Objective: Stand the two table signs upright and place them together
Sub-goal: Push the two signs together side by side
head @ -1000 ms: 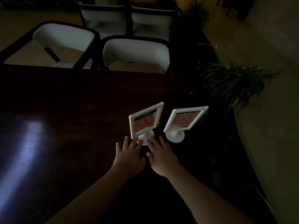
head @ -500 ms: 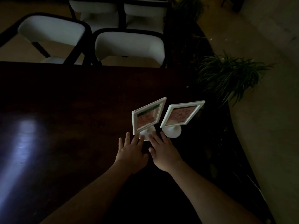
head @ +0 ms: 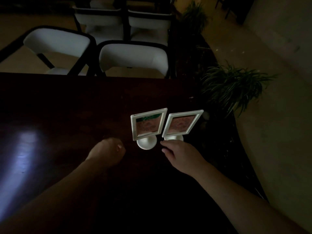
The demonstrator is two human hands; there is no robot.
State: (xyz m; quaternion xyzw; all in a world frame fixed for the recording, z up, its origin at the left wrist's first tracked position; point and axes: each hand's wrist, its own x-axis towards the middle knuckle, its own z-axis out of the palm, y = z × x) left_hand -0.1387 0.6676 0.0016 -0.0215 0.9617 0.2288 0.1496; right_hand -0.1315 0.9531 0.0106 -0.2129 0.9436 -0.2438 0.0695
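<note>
Two white-framed table signs stand upright side by side on the dark wooden table point(head: 84, 115), each on a round white foot. The left sign point(head: 148, 123) has a green strip on top of a pinkish card. The right sign point(head: 182, 123) almost touches it at the frame. My left hand point(head: 108, 153) rests curled on the table, a little left of the left sign's foot, holding nothing. My right hand point(head: 182, 155) lies just in front of the right sign's foot, fingertips close to it, fingers loosely bent, with nothing in it.
White chairs with dark frames point(head: 133, 58) stand along the table's far edge. Potted plants point(head: 231, 86) sit off the right corner of the table. The table's right edge runs close behind the signs. A light glare lies on the left of the tabletop.
Both hands have drawn back from the signs' feet and apart. The left hand has curled up and moved left. The signs stand closer together than a second ago.
</note>
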